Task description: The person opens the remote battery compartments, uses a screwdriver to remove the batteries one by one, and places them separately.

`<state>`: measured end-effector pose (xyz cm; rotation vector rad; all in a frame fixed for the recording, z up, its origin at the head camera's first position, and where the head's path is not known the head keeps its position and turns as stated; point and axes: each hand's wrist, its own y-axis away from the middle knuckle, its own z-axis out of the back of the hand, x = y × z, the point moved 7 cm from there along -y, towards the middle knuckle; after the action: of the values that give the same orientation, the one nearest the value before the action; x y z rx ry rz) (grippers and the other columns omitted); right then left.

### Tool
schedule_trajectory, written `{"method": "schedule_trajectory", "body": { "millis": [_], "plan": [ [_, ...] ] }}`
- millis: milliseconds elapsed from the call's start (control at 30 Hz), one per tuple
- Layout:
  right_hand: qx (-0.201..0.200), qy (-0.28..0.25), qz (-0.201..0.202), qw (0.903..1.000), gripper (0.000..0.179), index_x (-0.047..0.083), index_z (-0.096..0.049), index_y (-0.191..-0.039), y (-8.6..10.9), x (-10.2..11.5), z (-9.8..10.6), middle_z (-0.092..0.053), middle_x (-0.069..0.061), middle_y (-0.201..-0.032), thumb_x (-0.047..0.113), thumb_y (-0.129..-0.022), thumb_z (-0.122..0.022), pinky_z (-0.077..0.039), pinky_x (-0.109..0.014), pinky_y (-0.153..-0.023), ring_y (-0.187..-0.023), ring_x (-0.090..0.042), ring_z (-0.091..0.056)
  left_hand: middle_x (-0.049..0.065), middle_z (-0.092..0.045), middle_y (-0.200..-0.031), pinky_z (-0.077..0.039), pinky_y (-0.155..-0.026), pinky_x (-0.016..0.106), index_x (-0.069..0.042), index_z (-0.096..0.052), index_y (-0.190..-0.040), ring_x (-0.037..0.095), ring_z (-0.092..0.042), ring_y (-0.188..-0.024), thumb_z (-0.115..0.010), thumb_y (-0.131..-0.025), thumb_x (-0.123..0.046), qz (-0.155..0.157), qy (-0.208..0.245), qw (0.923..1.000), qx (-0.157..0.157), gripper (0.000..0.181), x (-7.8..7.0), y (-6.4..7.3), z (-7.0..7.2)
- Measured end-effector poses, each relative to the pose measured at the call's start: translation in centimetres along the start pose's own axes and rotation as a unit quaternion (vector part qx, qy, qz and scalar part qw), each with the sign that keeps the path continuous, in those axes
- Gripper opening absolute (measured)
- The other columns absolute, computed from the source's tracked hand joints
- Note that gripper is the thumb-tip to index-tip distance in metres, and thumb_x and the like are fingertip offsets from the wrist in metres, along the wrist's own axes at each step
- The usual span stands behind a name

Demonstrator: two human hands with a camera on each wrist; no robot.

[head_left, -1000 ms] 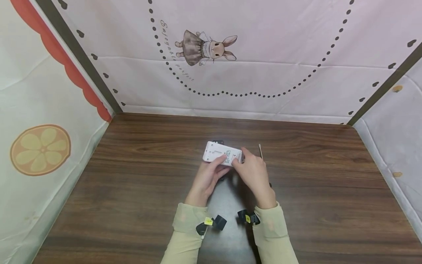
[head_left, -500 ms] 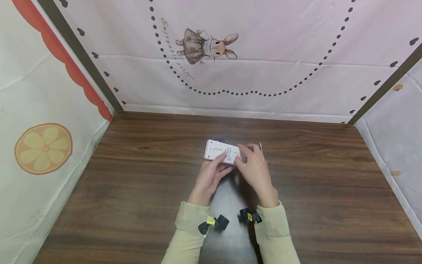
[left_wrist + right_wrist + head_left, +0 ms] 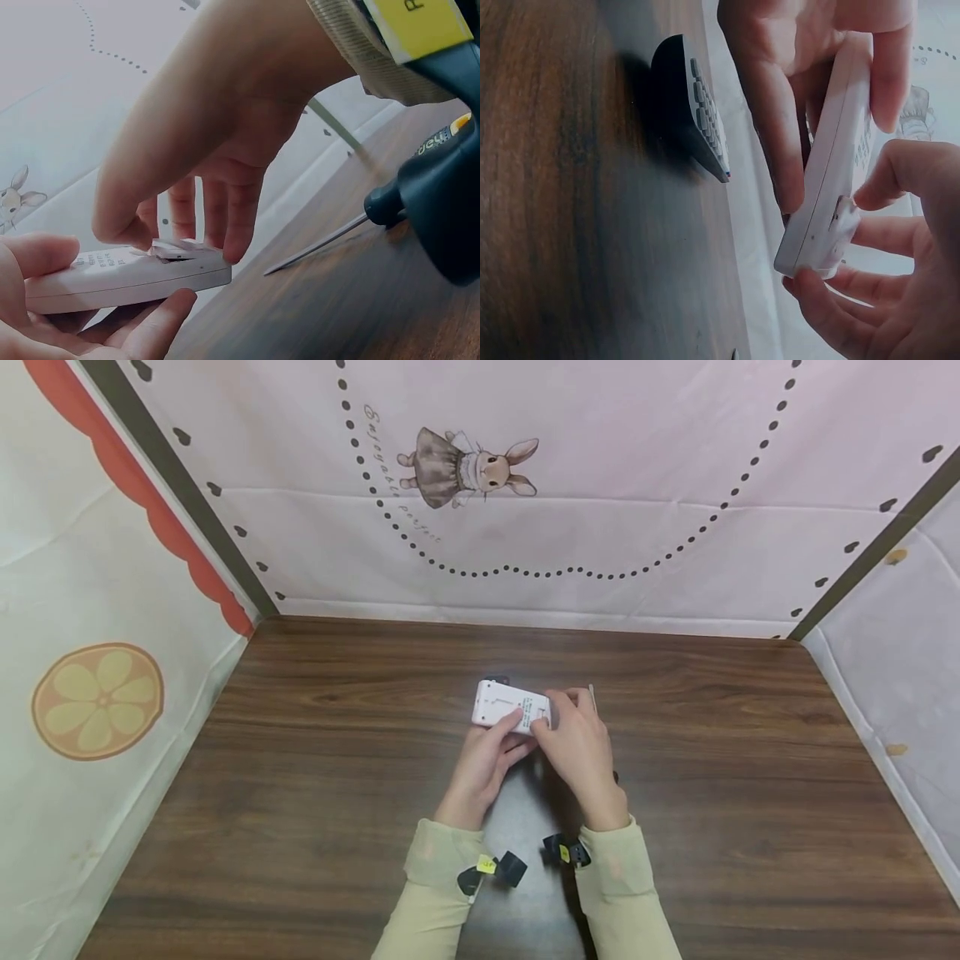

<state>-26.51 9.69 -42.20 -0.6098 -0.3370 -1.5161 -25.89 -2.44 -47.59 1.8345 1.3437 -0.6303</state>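
A white flat plastic device (image 3: 498, 702) with printed text on its upturned back is held above the table between both hands. My left hand (image 3: 480, 768) grips it from the left, thumb on top and fingers underneath. My right hand (image 3: 585, 756) is at its right end. The right thumb and fingers pinch a small white cover (image 3: 844, 225) there, with the thumb at its edge. This cover stands tilted up, and a dark gap shows under it in the left wrist view. What lies inside the gap is hidden.
A screwdriver (image 3: 322, 244) with a black handle lies on the dark wooden table (image 3: 300, 777), right of the hands. Behind the device is a black object with grey keys (image 3: 703, 109). Printed cloth walls (image 3: 600, 527) enclose the table's back and sides.
The device has shifted slightly to the right in my left hand. My right fingers have moved from gripping around its corner to the small end cover.
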Motion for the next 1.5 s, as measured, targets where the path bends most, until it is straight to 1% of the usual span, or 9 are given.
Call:
{"method": "schedule_trajectory", "body": {
  "millis": [133,300,433,600,800,1000,1133,1300,1500],
  "plan": [
    [-0.001,0.001,-0.004,1.0,0.042,0.014,-0.056,-0.118,0.1,0.1,0.1,-0.046,-0.01,-0.119,0.031,-0.08,-0.054,-0.047,-0.043,-0.069,-0.079,-0.029,-0.054,0.017,-0.056,-0.115,-0.046,-0.085,0.041,-0.013,-0.045,-0.126,0.027,-0.058,-0.099,-0.062,-0.084,-0.018,-0.004,0.0,1.0,-0.004,0.045,-0.1,0.1,-0.1],
    [-0.011,-0.003,0.0,0.9999,0.039,0.014,-0.058,-0.115,0.2,0.1,0.3,-0.05,-0.008,-0.117,0.031,-0.08,-0.055,-0.045,-0.045,-0.078,-0.092,-0.028,-0.054,0.018,-0.054,-0.117,-0.045,-0.085,0.042,-0.012,-0.043,-0.127,0.028,-0.057,-0.101,-0.06,-0.086,-0.017,-0.011,0.01,0.9999,0.003,0.045,-0.2,0.1,0.1],
    [-0.018,-0.014,0.019,0.9995,0.036,0.015,-0.059,-0.113,0.2,0.3,0.5,-0.054,-0.006,-0.115,0.029,-0.08,-0.055,-0.045,-0.045,-0.081,-0.098,-0.025,-0.054,0.018,-0.053,-0.119,-0.045,-0.085,0.044,-0.011,-0.042,-0.128,0.029,-0.056,-0.103,-0.059,-0.087,-0.016,-0.016,0.026,0.9995,0.007,0.045,-0.5,0.1,0.3],
    [-0.005,-0.021,0.044,0.9988,0.036,0.016,-0.058,-0.114,0.1,0.3,0.5,-0.054,-0.004,-0.116,0.03,-0.081,-0.055,-0.043,-0.045,-0.084,-0.102,-0.023,-0.053,0.02,-0.051,-0.121,-0.044,-0.086,0.044,-0.009,-0.04,-0.128,0.03,-0.055,-0.105,-0.058,-0.087,-0.014,-0.019,0.042,0.9988,0.012,0.046,-0.8,0.2,0.5],
    [0.01,-0.026,0.073,0.9969,0.035,0.016,-0.059,-0.114,-0.1,0.1,0.5,-0.054,-0.003,-0.117,0.03,-0.082,-0.055,-0.041,-0.047,-0.087,-0.107,-0.022,-0.052,0.019,-0.05,-0.122,-0.045,-0.086,0.043,-0.009,-0.04,-0.129,0.031,-0.054,-0.106,-0.057,-0.087,-0.013,-0.021,0.043,0.9987,0.016,0.045,-0.8,0.1,0.8],
    [0.005,-0.046,0.116,0.9922,0.032,0.015,-0.058,-0.114,-0.1,0.0,0.6,-0.055,-0.002,-0.116,0.028,-0.085,-0.058,-0.042,-0.043,-0.086,-0.104,-0.019,-0.053,0.02,-0.05,-0.121,-0.043,-0.087,0.043,-0.008,-0.042,-0.128,0.03,-0.054,-0.106,-0.055,-0.088,-0.013,-0.031,0.032,0.9987,0.027,0.042,-1.0,0.0,0.7],
    [-0.002,-0.056,0.14,0.9886,0.03,0.016,-0.057,-0.114,-0.1,0.2,0.8,-0.054,-0.001,-0.116,0.027,-0.085,-0.06,-0.042,-0.042,-0.086,-0.106,-0.018,-0.052,0.019,-0.05,-0.121,-0.042,-0.089,0.044,-0.007,-0.044,-0.127,0.03,-0.054,-0.106,-0.056,-0.088,-0.014,-0.031,0.032,0.9985,0.032,0.041,-1.2,0.1,0.8],
    [-0.003,-0.068,0.144,0.9872,0.031,0.016,-0.055,-0.113,-0.1,0.3,0.8,-0.05,-0.002,-0.12,0.025,-0.084,-0.062,-0.042,-0.043,-0.086,-0.109,-0.019,-0.049,0.019,-0.051,-0.121,-0.041,-0.089,0.046,-0.008,-0.044,-0.127,0.029,-0.054,-0.106,-0.057,-0.087,-0.016,-0.032,0.03,0.9981,0.044,0.043,-1.4,0.1,0.8],
    [0.011,-0.078,0.146,0.9862,0.031,0.013,-0.052,-0.11,-0.1,0.4,0.7,-0.048,-0.004,-0.121,0.021,-0.083,-0.065,-0.044,-0.041,-0.082,-0.108,-0.021,-0.049,0.018,-0.054,-0.117,-0.04,-0.09,0.047,-0.009,-0.045,-0.127,0.028,-0.055,-0.103,-0.059,-0.086,-0.015,-0.029,0.026,0.9984,0.04,0.044,-1.3,0.1,1.0]
  ]
}}
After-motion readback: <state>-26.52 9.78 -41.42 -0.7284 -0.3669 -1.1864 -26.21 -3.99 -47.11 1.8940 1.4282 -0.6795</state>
